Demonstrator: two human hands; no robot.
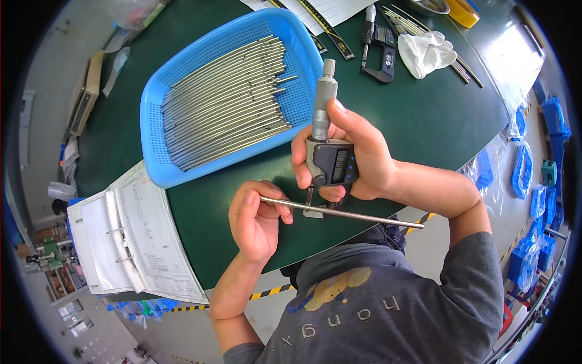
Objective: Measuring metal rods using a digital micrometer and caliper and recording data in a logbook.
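Over the bench's near edge, left hand [254, 221] pinches a steel rod [342, 212]; right hand [354, 158] wraps tight around a digital micrometer [327, 145] on it. Blue basket [154, 130] of rods behind.

You hold a thin, straight metal rod [351, 214], silver and plain, lying nearly level and sloping slightly down toward your right. Its left end sits pinched at your fingertips; its right end hangs free over the table edge, above your dark shirt. A digital micrometer [328, 142] stands upright across the rod, just right of the pinched end. It has a grey frame, a dark display block with a small screen and blue buttons, and a long silver thimble with a knurled cap pointing up and away from you. Its lower frame straddles the rod, with the rod passing through the measuring gap.
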